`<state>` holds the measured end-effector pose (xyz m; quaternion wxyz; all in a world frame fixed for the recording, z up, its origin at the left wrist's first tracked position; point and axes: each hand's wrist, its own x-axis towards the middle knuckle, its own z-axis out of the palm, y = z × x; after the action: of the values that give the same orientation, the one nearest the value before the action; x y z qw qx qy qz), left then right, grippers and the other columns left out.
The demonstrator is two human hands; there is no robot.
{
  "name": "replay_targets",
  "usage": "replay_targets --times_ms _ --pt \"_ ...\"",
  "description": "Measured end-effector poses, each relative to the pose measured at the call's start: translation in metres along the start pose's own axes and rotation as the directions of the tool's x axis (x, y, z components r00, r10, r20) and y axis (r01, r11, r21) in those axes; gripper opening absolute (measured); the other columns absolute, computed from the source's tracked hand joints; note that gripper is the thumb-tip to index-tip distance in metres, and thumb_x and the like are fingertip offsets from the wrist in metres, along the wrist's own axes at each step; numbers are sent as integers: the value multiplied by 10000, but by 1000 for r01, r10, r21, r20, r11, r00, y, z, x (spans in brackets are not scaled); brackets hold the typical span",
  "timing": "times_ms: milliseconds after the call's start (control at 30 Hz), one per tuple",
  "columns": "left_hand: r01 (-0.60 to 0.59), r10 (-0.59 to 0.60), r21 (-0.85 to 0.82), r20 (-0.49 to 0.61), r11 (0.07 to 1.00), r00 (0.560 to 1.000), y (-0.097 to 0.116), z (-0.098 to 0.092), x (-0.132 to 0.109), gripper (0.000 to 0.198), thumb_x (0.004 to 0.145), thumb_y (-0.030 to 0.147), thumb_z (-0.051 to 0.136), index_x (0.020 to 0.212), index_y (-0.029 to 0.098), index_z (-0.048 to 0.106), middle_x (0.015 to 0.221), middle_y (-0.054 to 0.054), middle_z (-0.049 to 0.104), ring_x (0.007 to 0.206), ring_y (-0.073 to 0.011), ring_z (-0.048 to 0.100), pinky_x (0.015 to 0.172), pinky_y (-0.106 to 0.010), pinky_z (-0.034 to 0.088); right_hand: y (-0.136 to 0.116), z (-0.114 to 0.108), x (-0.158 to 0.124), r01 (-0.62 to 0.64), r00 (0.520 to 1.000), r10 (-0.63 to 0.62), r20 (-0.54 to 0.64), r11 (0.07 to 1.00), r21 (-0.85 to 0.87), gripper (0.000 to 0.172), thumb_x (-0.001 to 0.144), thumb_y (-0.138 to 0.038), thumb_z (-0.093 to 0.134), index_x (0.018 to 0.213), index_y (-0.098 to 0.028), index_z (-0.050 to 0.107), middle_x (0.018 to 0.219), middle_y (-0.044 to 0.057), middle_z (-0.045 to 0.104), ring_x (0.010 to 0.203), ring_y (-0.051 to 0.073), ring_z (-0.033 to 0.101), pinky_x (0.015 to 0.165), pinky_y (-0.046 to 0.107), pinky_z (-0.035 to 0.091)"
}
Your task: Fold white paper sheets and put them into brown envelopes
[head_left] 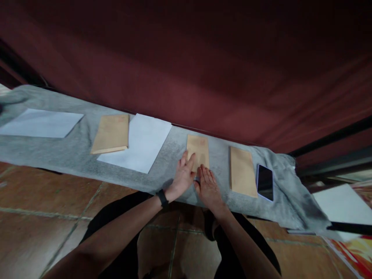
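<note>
A small brown envelope (198, 149) lies on the grey cloth (72, 153) in front of me. My left hand (182, 176), with a black band on its wrist, rests flat with fingers stretched out, the fingertips touching the envelope's near left edge. My right hand (207, 186) lies flat and open beside it, fingertips at the envelope's near edge. Neither hand holds anything.
Another brown envelope (242, 171) and a dark phone (265, 182) lie to the right. To the left, a brown envelope (111, 133) overlaps a white sheet (141, 145); another white sheet (40, 123) lies at far left. A dark red curtain hangs behind. Tiled floor lies below.
</note>
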<state>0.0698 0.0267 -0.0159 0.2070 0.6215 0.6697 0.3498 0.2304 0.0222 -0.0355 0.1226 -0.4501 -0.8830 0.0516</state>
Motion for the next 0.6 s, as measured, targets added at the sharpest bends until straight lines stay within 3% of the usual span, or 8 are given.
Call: replay_targets --times_ms 100,233,300,367,400,467,533,600 --pt "57 -83 -260 -93 964 992 0 5 6 907 720 -11 567 1569 213 336 1638 -144 266 1509 -304 309 1223 -477 333 -9 -1 5 -46 999 46 -22 999 -12 599 1012 -331 473 1519 -14 432 1598 224 383 1497 319 369 1230 490 298" --pt "83 -160 -581 -83 810 984 15 5 10 993 733 73 655 1607 278 230 1530 -113 442 1302 -247 545 1146 -436 441 -8 -10 17 -122 990 123 -70 992 14 540 976 -198 476 1495 -45 477 1547 216 474 1404 311 504 1165 444 398" --pt "108 -155 -712 -1 693 988 22 2 10 1011 795 180 682 1626 328 127 1561 -104 428 1182 -206 617 1069 -399 504 1 -19 24 -196 971 212 -111 971 140 507 973 -142 419 1470 -102 516 1474 186 571 1297 286 606 1075 409 480" --pt "124 -156 -763 30 635 987 24 -3 12 936 875 303 657 1625 372 101 1620 -87 363 1185 -196 621 1051 -391 515 13 -29 30 -273 923 353 -154 881 387 433 1008 -209 381 1385 -153 587 1320 150 691 1159 266 685 972 382 537" --pt "127 -169 -749 20 650 985 24 -5 14 879 909 357 629 1622 386 115 1647 -75 322 1241 -206 598 1066 -398 506 18 -33 32 -293 887 434 -156 791 536 397 1024 -284 384 1315 -167 627 1226 133 734 1096 261 705 930 373 553" --pt "119 -190 -643 -42 757 981 19 -8 20 791 951 418 576 1619 375 154 1683 -63 253 1400 -234 481 1116 -418 468 25 -40 35 -283 827 559 -69 519 807 383 1009 -444 432 1164 -186 669 1059 103 770 1006 255 721 855 358 573" --pt "78 -145 -445 -118 892 982 13 -9 28 744 981 433 514 1625 321 160 1702 -86 206 1518 -250 323 1171 -447 410 26 -42 36 -265 817 566 112 196 944 387 942 -540 530 1073 -201 665 976 87 770 952 253 729 768 336 580" --pt "4 -33 -176 -160 984 987 10 -8 34 682 1007 424 447 1623 269 200 1710 -121 181 1559 -278 230 1217 -512 328 21 -39 35 -279 823 502 267 -53 959 394 869 -566 622 1044 -214 651 958 83 768 909 252 737 683 315 572"
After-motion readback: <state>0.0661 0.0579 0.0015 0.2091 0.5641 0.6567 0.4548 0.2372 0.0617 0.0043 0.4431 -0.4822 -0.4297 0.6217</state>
